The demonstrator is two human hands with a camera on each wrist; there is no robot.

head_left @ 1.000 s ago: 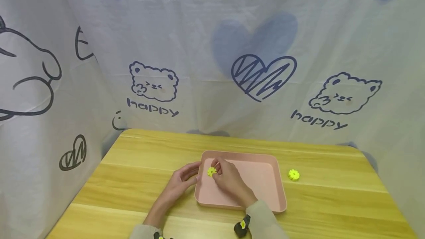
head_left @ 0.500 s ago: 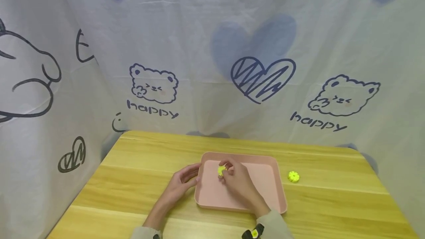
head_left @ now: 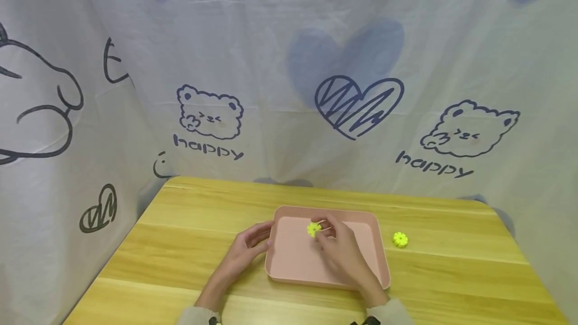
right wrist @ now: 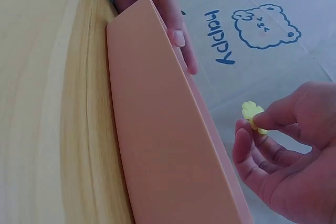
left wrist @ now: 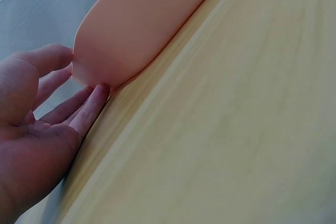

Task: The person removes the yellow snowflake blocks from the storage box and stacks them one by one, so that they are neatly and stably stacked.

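My right hand (head_left: 340, 250) pinches a yellow flower-shaped disc (head_left: 314, 229) between thumb and fingertips. The disc has a notched edge and a small centre hole. In the right wrist view, that disc (right wrist: 253, 115) is held up above the rim of the pink tray (right wrist: 157, 103). My left hand (head_left: 246, 247) rests its fingers against the left side of the tray (head_left: 289, 265). Seen from the left wrist, the fingertips (left wrist: 103, 88) touch the tray's outer wall near a corner, with the fingers fairly straight.
Another yellow flower-shaped disc (head_left: 400, 239) lies on the wooden table (head_left: 451, 265), right of the tray. A pale curtain (head_left: 271, 64) printed with hearts and bears hangs behind the table and along the left.
My right hand has moved to the right over the tray, carrying the pinched yellow disc from near the left wall toward the middle. The left hand and tray stay put.
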